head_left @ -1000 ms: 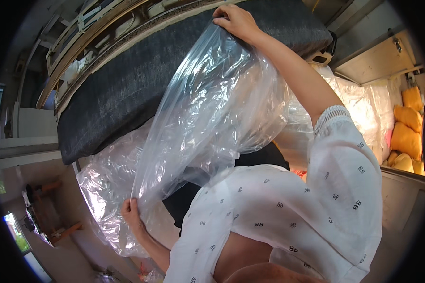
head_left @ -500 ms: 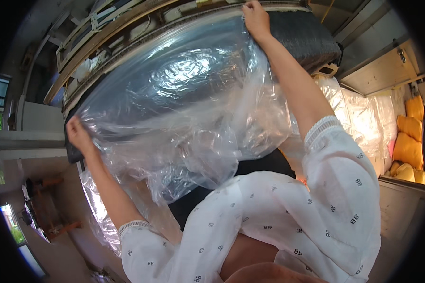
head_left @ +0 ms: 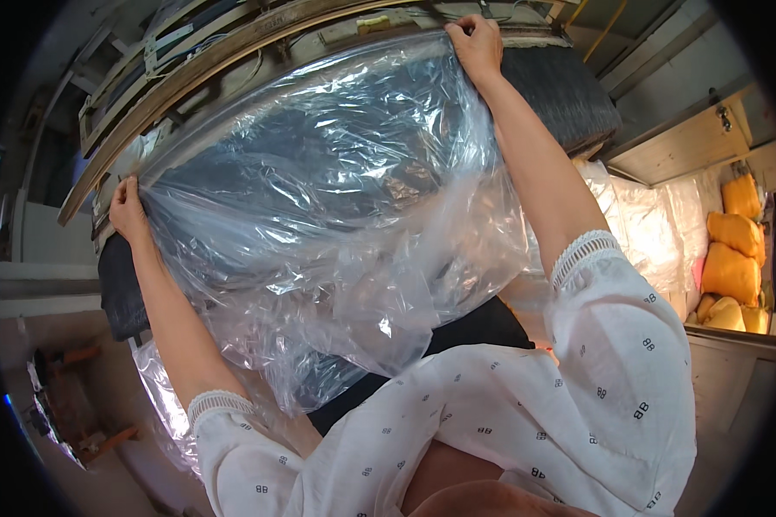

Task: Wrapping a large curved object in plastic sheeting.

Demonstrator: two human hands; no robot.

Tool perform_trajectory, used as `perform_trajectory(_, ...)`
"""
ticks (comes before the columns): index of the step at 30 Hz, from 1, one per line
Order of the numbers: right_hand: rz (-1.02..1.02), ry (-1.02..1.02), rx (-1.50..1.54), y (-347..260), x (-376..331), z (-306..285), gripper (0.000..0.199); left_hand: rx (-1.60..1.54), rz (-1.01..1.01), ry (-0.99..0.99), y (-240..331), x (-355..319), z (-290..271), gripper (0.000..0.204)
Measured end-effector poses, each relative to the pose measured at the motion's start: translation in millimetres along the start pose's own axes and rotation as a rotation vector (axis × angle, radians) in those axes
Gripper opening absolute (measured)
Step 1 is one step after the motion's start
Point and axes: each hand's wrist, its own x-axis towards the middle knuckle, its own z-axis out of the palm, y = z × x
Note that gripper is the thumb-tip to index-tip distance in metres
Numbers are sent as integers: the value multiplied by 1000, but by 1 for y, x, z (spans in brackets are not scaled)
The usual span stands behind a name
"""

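A clear plastic sheet [head_left: 319, 164] is stretched between my two hands, its far edge nearly straight and its near part hanging in loose folds. My left hand [head_left: 128, 209] pinches the sheet's left corner beside the far rail of the machine. At the far right, my right hand [head_left: 479, 52] pinches the sheet's other corner, with the thumb and fingers pressed together. Under the sheet lies a dark roll-like surface [head_left: 553, 99], bare at the right end and partly showing at the left. Folds of plastic hide the middle of it.
A long wooden rail [head_left: 207, 73] runs across the far side, above a metal ledge. To the right, shiny plastic packs [head_left: 634, 220] lie beside stacked orange bundles [head_left: 733, 237] and a wooden board [head_left: 677, 142]. An orange-armed stand [head_left: 82, 405] is on the left floor.
My left hand has moved farther away, up to the far ledge, carrying the sheet's corner. The sheet's far edge now lies along the ledge. My right hand keeps its corner, shifted slightly nearer.
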Motion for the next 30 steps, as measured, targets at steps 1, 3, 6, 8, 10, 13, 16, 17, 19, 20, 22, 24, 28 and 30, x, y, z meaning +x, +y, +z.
perform_trajectory(1,14,58,-48,-2,-1,1,30,42,-1,-3,-3,2,0,31)
perform_trajectory(3,31,121,-103,-3,-2,0,34,111,-3,16,6,0,-1,32)
perform_trajectory(6,53,133,-109,-4,-2,4,35,177,19,62,-9,4,-8,33)
perform_trajectory(8,96,185,-51,0,2,6,32,153,27,44,-19,7,-9,33)
perform_trajectory(10,111,229,3,2,4,4,30,-7,-74,21,-19,6,-8,33)
perform_trajectory(13,135,288,74,5,6,-3,28,-216,-206,3,-4,2,-1,35)
perform_trajectory(16,146,313,99,-2,13,-5,32,3,-122,73,-1,2,-6,43)
perform_trajectory(17,176,303,104,-5,12,-3,35,6,-111,78,-7,6,-9,43)
perform_trajectory(19,183,221,-21,-15,0,-4,37,604,58,-92,-27,12,-19,44)
perform_trajectory(20,181,152,-166,-18,-2,-9,39,631,65,-144,-9,-1,-9,45)
perform_trajectory(22,84,-33,-379,-34,-17,-19,38,514,249,-2,-35,-4,-36,44)
perform_trajectory(24,-42,-110,-283,-30,-30,-51,35,344,334,86,-35,-14,-59,42)
perform_trajectory(28,-76,-372,258,-39,-57,-96,24,356,173,-17,0,-76,-138,39)
perform_trajectory(30,130,-559,722,-52,-69,-107,20,432,191,49,-18,-100,-171,37)
